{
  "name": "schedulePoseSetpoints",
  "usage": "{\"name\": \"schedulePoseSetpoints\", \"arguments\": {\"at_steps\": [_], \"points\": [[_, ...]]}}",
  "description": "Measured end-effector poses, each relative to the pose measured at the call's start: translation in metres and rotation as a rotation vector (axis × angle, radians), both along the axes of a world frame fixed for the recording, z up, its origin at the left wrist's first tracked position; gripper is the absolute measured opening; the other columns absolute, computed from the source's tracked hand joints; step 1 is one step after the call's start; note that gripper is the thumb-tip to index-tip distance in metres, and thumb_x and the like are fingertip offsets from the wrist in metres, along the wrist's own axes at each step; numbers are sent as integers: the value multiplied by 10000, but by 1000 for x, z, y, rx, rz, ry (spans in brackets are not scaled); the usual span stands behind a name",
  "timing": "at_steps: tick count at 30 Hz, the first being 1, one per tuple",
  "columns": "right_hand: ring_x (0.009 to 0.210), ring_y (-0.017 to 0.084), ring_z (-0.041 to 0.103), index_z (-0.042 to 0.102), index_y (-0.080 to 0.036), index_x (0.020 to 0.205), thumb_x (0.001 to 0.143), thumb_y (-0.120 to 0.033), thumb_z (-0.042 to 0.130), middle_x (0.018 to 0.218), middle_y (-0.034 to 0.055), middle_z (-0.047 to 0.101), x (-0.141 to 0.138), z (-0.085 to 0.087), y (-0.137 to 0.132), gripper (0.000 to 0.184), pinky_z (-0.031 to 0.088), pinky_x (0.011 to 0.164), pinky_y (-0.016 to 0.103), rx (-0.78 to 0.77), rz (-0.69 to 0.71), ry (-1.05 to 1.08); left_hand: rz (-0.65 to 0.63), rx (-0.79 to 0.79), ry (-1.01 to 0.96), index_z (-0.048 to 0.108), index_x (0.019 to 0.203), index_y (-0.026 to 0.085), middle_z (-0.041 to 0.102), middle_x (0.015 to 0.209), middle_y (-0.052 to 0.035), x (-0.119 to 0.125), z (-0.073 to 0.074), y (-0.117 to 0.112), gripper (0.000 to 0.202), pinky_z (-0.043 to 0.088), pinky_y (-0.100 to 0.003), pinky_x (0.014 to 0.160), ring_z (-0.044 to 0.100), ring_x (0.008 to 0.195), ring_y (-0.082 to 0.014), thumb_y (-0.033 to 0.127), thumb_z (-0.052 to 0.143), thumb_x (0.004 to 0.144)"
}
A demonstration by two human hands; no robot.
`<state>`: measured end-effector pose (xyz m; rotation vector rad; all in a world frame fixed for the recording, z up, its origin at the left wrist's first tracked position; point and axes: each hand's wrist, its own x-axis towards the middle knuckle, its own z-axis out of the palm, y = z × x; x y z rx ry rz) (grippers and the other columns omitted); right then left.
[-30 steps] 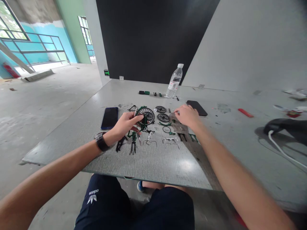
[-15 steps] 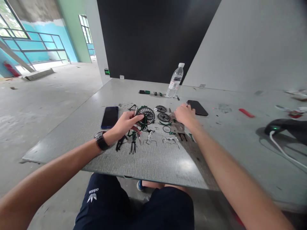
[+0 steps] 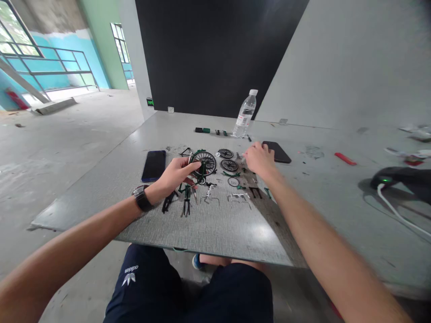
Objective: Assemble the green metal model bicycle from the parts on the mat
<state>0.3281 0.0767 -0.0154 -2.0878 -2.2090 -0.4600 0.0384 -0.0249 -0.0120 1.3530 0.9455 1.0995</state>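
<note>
A dark green model bicycle frame with a spoked wheel fitted is pinched between the thumb and fingers of my left hand. My right hand is over the table, its fingertips drawn together near small parts. Anything between those fingertips is too small to make out. Two loose spoked wheels, one behind the other, lie between my hands. Closer to me are a thin ring, a black fork, silver bent rods and a dark forked part.
A phone lies left of my left hand, and a dark flat phone-like object is beside my right. Toward the back stands a water bottle, with small dark green blocks to its left. Farther right are a red object and a black cabled device.
My right hand has shifted very slightly left and its fingertips stay together. The left hand keeps its hold on the model bicycle frame.
</note>
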Motion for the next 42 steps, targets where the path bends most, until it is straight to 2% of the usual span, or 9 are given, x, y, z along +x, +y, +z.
{"name": "schedulePoseSetpoints", "arguments": {"at_steps": [7, 15, 19, 21, 24, 27, 33, 38, 42], "points": [[1241, 427, 460, 698, -86, 1199, 1027, -325, 393, 1363, 251, 513, -2, -7, 4, 424, 396, 950, 572, -114, -78, -22, -17, 9, 1, 626, 756, 128, 589, 812, -50, -2, 0, 0, 367, 602, -277, 535, 567, 726, -137, 475, 731, 812], [1245, 443, 461, 723, -53, 1134, 939, -144, 412, 1351, 264, 536, -9, -6, -3, 378, 366, 998, 618, -68, -47, -71, -10, 17, -7, 614, 737, 136, 553, 777, -32, -1, -2, 2, 365, 602, -271, 525, 550, 697, -128, 473, 729, 815], [1208, 448, 503, 607, 30, 1255, 985, -192, 364, 1314, 323, 546, -9, 7, -5, 426, 395, 957, 582, 60, -79, 30, -6, 11, -2, 611, 733, 140, 572, 785, -40, 0, -1, 1, 372, 599, -270, 530, 564, 713, -136, 483, 736, 801], [1156, 433, 554, 558, 30, 1281, 1008, -219, 332, 1255, 332, 590, -9, 13, -5, 433, 425, 908, 546, 112, -67, 144, -2, 7, -2, 615, 736, 141, 577, 787, -41, -1, 0, 0, 369, 600, -273, 530, 567, 718, -140, 482, 741, 794], [1004, 359, 634, 584, -49, 1199, 995, -205, 370, 1074, 266, 681, -11, 18, -5, 335, 455, 831, 464, 108, 37, 342, 5, 7, -5, 617, 733, 141, 591, 789, -47, -1, 0, 0, 363, 600, -276, 527, 571, 710, -140, 476, 742, 795], [896, 294, 644, 615, -140, 1098, 984, -221, 413, 972, 185, 705, -18, 19, -10, 246, 463, 788, 417, 136, 229, 505, -8, -1, -6, 632, 758, 137, 645, 844, -79, -1, -1, 1, 360, 597, -279, 530, 610, 751, -161, 479, 730, 805], [951, 242, 647, 679, -200, 1095, 1009, -282, 406, 1095, 123, 700, -44, 20, -35, 298, 483, 855, 412, 165, 587, 747, 7, -8, 21, 672, 831, 116, 691, 901, -108, -2, -3, 2, 372, 592, -276, 563, 639, 780, -175, 484, 719, 813], [943, 226, 634, 679, -214, 991, 1023, -340, 432, 1055, 95, 705, -64, 20, -52, 280, 479, 824, 390, 42, 651, 908, -14, -3, 20, 694, 908, 111, 707, 962, -125, -3, -3, 2, 386, 590, -275, 562, 669, 810, -193, 489, 698, 833], [753, 179, 577, 620, -204, 1017, 1034, -433, 432, 909, 68, 650, -75, 18, -62, 297, 461, 709, 360, -42, 653, 1014, 14, 13, 14, 691, 925, 105, 710, 965, -130, -3, -4, 3, 392, 593, -273, 569, 661, 815, -189, 486, 701, 836]]}}
